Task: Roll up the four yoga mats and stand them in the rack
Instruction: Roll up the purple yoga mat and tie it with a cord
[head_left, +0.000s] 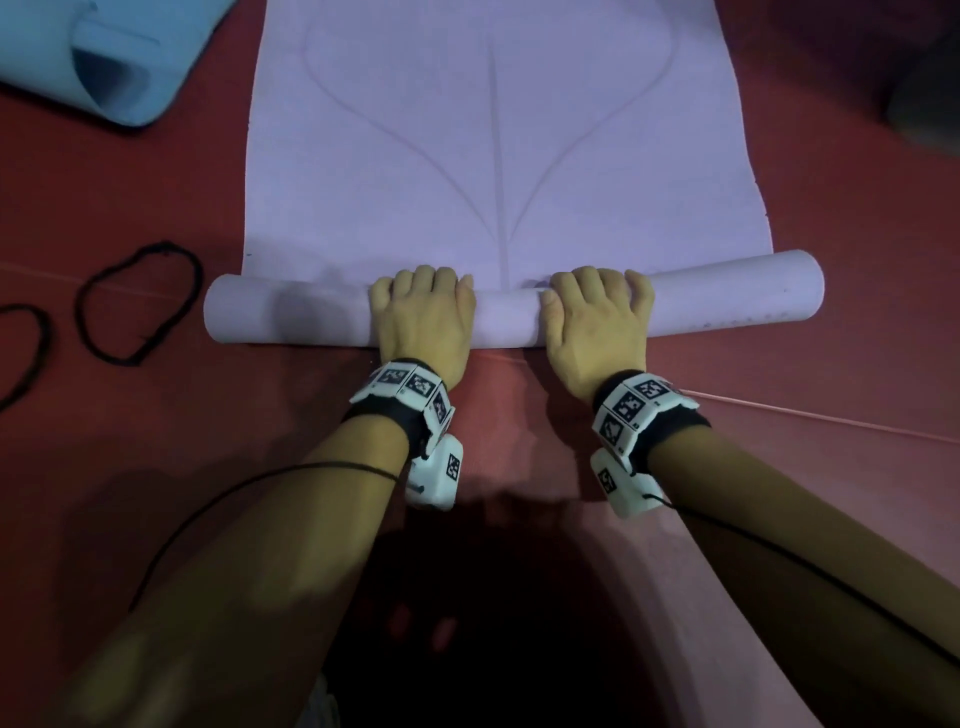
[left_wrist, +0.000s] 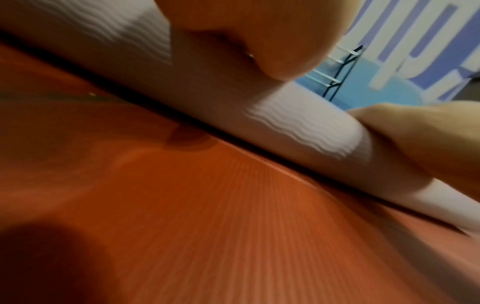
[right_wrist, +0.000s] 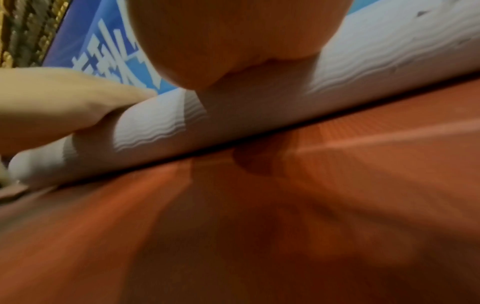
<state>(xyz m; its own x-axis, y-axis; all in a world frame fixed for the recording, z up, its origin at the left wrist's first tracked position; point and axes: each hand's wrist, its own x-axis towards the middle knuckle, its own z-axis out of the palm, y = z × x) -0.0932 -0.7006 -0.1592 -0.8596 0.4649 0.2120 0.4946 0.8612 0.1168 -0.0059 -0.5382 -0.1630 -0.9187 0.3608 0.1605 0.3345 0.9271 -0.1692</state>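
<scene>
A lilac yoga mat (head_left: 493, 156) lies flat on the red floor, and its near end is wound into a roll (head_left: 291, 317) that runs left to right. My left hand (head_left: 423, 312) grips the roll just left of its middle, fingers curled over the top. My right hand (head_left: 597, 317) grips it just right of the middle in the same way. In the left wrist view my palm (left_wrist: 246, 30) sits on the ribbed roll (left_wrist: 298, 115), and a black wire rack (left_wrist: 335, 76) stands far behind. The right wrist view has my palm (right_wrist: 233, 37) on the roll (right_wrist: 376, 51).
A light blue mat (head_left: 104, 62), loosely rolled, lies at the far left. Two black elastic loops (head_left: 140, 301) (head_left: 26, 353) lie on the floor left of the roll. A red mat (head_left: 519, 395) lies under my wrists. Black cables run along both forearms.
</scene>
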